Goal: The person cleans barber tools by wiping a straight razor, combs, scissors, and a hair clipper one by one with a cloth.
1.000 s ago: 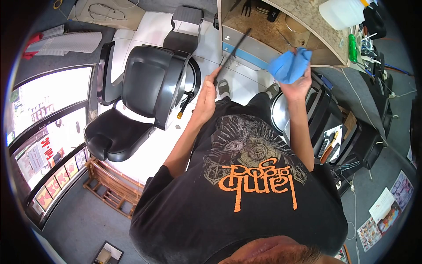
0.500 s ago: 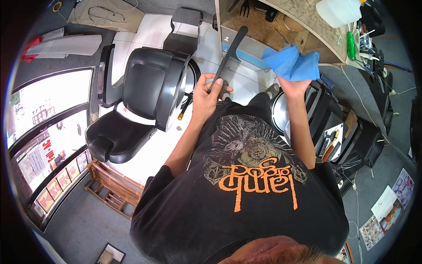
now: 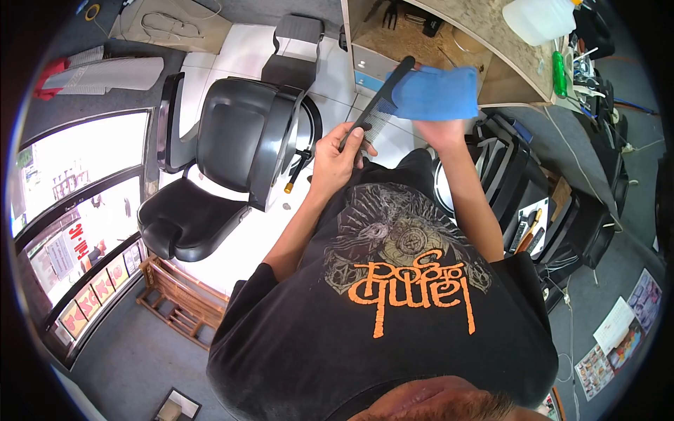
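My left hand (image 3: 335, 163) is closed around the lower end of a black comb (image 3: 384, 98), pinching it between thumb and fingers. The comb slants up to the right, with its teeth facing right and its smooth handle end at the top. A blue cloth (image 3: 437, 95) is in my right hand (image 3: 442, 133), draped over the fingers and hiding most of them. Its left edge meets the comb's upper part; whether the cloth wraps around it I cannot tell.
A black barber chair (image 3: 232, 137) stands to the left, near the window. At upper right is a counter (image 3: 484, 31) bearing a white plastic container (image 3: 537, 21) and a green-handled tool (image 3: 559, 74). A wooden bench (image 3: 179, 298) is at lower left.
My right hand has brought the blue cloth left, up against the comb. My left hand has moved slightly right, and the comb leans further to the right.
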Demonstrator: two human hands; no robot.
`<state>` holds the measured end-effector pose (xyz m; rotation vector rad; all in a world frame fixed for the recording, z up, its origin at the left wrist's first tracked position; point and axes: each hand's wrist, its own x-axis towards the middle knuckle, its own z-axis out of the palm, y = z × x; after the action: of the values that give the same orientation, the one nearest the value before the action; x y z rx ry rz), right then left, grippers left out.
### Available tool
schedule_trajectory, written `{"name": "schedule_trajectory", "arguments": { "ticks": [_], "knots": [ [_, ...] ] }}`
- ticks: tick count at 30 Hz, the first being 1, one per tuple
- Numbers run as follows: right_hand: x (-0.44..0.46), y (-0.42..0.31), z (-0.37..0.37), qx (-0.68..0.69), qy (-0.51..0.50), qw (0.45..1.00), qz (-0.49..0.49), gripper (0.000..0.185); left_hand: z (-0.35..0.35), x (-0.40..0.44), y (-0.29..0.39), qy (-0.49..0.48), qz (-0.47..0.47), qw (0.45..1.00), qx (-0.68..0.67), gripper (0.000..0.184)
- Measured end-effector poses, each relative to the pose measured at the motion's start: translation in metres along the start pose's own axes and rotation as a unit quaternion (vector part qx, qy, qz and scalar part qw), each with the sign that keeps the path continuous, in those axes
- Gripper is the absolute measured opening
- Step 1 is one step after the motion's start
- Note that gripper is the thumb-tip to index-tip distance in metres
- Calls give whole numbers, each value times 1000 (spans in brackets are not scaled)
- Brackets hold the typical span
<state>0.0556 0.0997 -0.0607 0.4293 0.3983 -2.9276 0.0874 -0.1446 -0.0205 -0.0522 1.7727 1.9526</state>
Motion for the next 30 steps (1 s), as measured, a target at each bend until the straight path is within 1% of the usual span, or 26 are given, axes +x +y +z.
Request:
{"name": "schedule_trajectory", "arguments": {
  "ticks": [1, 2, 3, 5, 6, 7, 9, 10, 12, 15, 18, 21, 22, 23, 25, 26, 27, 28, 30],
  "knots": [
    [1, 10, 13, -65, 13, 998, -5, 54, 1, 0, 2, -5, -22, 1000, 9, 29],
    [1, 20, 23, -131, 25, 991, -10, 50, 6, 0, 1, -2, -14, 1000, 27, 28],
    [0, 30, 26, -235, 34, 971, -1, 46, 13, 1, 0, 2, -5, 999, 45, 27],
    [-4, 51, 32, -436, 51, 898, 18, 38, 16, 1, -1, 9, 0, 997, 70, 26],
    [-5, 57, 43, -403, 99, 910, -11, 31, 15, 1, -1, 11, -3, 997, 78, 26],
    [-5, 58, 41, -436, 101, 893, -35, 32, 15, 1, -2, 13, -6, 996, 86, 26],
    [-2, 61, 38, -499, 98, 857, -81, 36, 18, -2, -8, 21, 37, 994, 105, 25],
    [-5, 62, 40, -556, 107, 818, -98, 39, 19, -6, -10, 24, 56, 991, 115, 24],
    [-8, 57, 44, -663, 122, 726, -136, 47, 20, -9, -9, 27, 50, 989, 134, 24],
    [-6, 54, 38, -695, 173, 689, -114, 58, 20, -11, -8, 25, 59, 987, 145, 24],
    [1, 54, 24, -684, 213, 687, -123, 62, 17, -12, -11, 17, 72, 985, 153, 24],
    [18, 19, 1, -569, 371, 727, -100, 57, 11, -19, -17, 1, 64, 984, 167, 23],
    [26, -4, -9, -480, 376, 778, -153, 54, 7, -26, -19, -5, 58, 983, 172, 23],
    [28, -31, -20, -383, 375, 819, -205, 53, 2, -32, -23, 6, 48, 986, 161, 23],
    [15, -82, -34, -320, 302, 873, -209, 51, -10, -39, -33, 30, 31, 989, 139, 23],
    [5, -93, -25, -331, 274, 883, -188, 50, -15, -40, -33, 52, 1, 994, 100, 26],
    [-8, -100, -16, -342, 247, 891, -166, 48, -18, -38, -34, 52, 0, 997, 64, 26],
    [-19, -106, -14, -388, 205, 891, -114, 47, -23, -33, -35, 51, -9, 998, 23, 28],
    [-32, -91, -14, -437, 176, 876, -106, 49, -29, -18, -42, 47, -16, 997, -66, 28]
  ]
}}
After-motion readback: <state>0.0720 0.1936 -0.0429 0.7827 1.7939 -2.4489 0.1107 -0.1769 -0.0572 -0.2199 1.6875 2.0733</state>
